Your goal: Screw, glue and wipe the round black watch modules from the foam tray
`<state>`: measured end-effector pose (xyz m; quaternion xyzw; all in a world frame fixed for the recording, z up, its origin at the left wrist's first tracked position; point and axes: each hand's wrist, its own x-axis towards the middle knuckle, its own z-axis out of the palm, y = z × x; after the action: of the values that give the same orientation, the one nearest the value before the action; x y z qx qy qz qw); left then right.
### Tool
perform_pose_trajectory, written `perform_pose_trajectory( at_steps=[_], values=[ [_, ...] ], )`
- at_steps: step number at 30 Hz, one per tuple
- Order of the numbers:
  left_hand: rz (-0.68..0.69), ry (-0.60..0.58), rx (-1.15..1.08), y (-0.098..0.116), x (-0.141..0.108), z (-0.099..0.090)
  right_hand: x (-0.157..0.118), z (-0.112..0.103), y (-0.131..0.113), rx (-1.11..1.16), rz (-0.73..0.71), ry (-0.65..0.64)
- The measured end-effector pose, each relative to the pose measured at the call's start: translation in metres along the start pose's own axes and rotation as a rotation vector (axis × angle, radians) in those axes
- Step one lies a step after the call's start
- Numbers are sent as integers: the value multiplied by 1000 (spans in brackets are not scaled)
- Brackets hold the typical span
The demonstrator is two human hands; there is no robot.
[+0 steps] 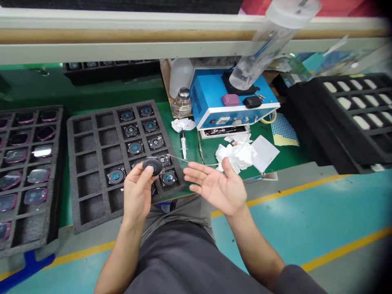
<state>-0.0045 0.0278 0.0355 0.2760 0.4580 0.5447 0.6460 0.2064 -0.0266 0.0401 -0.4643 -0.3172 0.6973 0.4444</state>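
My left hand [137, 190] holds a small round black part [152, 165] between thumb and fingers, just above the near right corner of a black foam tray [92, 171]. Several similar round parts with blue centres [135, 148] sit in that tray's right-hand cells. My right hand [214, 185] is spread palm-up beside it, and a thin clear tube or wire [196, 162] runs across its fingertips toward the round part. Whether the fingers pinch that line cannot be told.
A second foam tray [27, 163] with glossy pink-rimmed pieces lies at the left. A blue box unit [226, 102], a small glass bottle [181, 103], a syringe [183, 146], crumpled tissue [237, 157] and a black tray [355, 114] stand on the green bench behind.
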Motion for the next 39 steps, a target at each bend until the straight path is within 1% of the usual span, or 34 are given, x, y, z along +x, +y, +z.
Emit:
perform_pose_trajectory(
  at_steps=[2, 4, 6, 7, 8, 10, 12, 14, 17, 20, 23, 24, 26, 27, 29, 31, 34, 36, 39],
  values=[
    [-7, 16, -11, -3, 0, 0, 6, -2, -4, -62, -90, 128],
    [-2, 24, -12, -5, -1, 1, 17, -2, -10, -250, -225, 310],
    [7, 39, -14, -5, -1, 2, 35, 0, -14, -593, -340, 479],
    [14, 49, -16, -5, -2, 3, 45, 2, -15, -800, -357, 519],
    [20, 59, -20, -5, -2, 4, 56, 4, -16, -1005, -341, 525],
    [21, 64, -26, -4, -4, 5, 75, 7, -16, -1340, -236, 467],
    [-8, 41, -35, -3, -5, 7, 90, 9, -13, -1528, -119, 410],
    [-58, -1, -67, -2, -6, 8, 98, 10, -10, -1602, -63, 404],
    [-106, -43, -138, -3, -5, 9, 99, 10, -11, -1620, -41, 404],
    [-112, -30, -178, -4, -3, 10, 92, 11, -20, -1615, -27, 410],
    [-109, -8, -198, -5, -3, 10, 84, 11, -34, -1604, -69, 495],
    [-109, -7, -207, -5, -3, 10, 83, 11, -40, -1589, -114, 535],
    [-110, -13, -230, -6, -4, 10, 88, 9, -49, -1531, -255, 615],
    [-109, -17, -243, -6, -4, 10, 93, 7, -53, -1483, -341, 645],
    [-113, -25, -258, -8, -3, 10, 107, 6, -58, -1359, -498, 664],
    [-123, -35, -259, -10, -3, 9, 124, 6, -60, -1231, -593, 630],
    [-124, -28, -237, -14, -3, 10, 142, 7, -56, -1130, -672, 579],
    [-106, -13, -213, -17, -4, 9, 145, 6, -50, -1114, -724, 545],
    [-84, -10, -179, -19, -5, 9, 140, 1, -40, -1054, -757, 489]
  ],
)
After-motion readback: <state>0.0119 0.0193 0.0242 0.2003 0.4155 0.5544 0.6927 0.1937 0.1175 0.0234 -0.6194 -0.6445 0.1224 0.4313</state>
